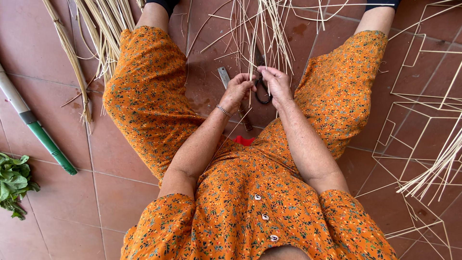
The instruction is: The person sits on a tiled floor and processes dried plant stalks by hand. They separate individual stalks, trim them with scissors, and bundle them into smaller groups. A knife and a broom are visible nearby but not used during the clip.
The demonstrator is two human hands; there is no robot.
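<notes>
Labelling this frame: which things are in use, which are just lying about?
In use:
left hand
right hand
thin pale reed strips, pinched by both hands

Lying about:
black-handled scissors
metal knife
green-and-white pole
green leafy bunch
pale square stick frames

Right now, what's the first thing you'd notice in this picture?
The bright orange flowered dress fills the middle. Above it, at the centre, the left hand and right hand meet, pinching thin pale straw strips that fan upward over the red floor tiles. Black scissors lie just beneath the hands.
</notes>
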